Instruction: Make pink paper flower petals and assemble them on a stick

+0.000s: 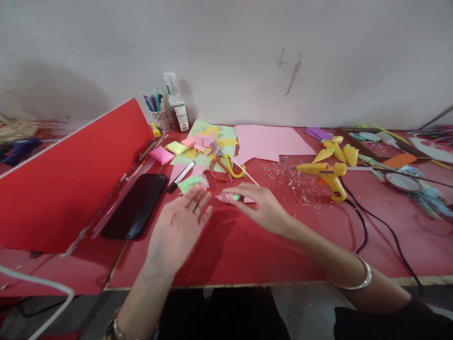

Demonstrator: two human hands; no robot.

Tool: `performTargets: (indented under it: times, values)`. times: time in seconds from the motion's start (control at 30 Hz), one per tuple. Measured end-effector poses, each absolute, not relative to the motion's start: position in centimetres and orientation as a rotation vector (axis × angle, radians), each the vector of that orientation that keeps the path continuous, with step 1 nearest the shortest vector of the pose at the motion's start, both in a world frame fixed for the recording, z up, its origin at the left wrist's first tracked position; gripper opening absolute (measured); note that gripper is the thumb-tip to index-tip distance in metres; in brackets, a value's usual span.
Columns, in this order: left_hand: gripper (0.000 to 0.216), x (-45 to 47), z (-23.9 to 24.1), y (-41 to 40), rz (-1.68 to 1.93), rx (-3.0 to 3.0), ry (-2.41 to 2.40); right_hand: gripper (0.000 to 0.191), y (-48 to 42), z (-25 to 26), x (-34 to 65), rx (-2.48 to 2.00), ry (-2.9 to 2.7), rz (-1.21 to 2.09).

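Observation:
My left hand (180, 224) hovers over the red table (247, 255) with its palm up and fingers spread, holding nothing. Just to its right, my right hand (260, 208) pinches a small light-green lump (236, 197) between its fingertips. That lump touches a little pink paper flower (225, 198) lying on the table. A thin wooden stick (244, 171) lies just beyond my right fingers. A pale green clay packet (189, 183) sits close to my left fingertips.
A red board (71, 174) leans at the left beside a black phone (136, 205). Scissors (222, 167), a marker (181, 176), coloured paper sheets (269, 140) and a pen cup (161, 115) lie further back. A yellow glue gun (327, 174) with its black cord (364, 226) stands at the right.

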State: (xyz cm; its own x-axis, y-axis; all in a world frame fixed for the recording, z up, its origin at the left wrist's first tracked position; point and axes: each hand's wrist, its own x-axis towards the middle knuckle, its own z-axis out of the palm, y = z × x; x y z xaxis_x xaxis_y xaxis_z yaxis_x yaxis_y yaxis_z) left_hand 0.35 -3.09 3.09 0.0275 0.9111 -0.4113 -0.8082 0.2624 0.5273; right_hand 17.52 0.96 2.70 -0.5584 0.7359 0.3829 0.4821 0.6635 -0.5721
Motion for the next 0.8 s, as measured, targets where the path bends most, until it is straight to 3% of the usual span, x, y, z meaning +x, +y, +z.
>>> performTargets:
  times: [0.4, 0.53, 0.8]
  values:
    - [0.014, 0.0, 5.1, -0.9, 1.241, 0.674, 0.724, 0.018, 3.3, 0.5, 18.8, -1.158, -2.032, 0.686]
    - [0.015, -0.8, 5.3, 0.6, 1.222, 0.986, 0.755, 0.025, 3.5, 0.1, 19.0, -1.178, -1.989, 0.734]
    - [0.012, -0.9, 2.9, 4.4, 1.133, 1.602, 1.242, 0.021, 3.5, 0.1, 19.3, -1.221, -2.205, 0.470]
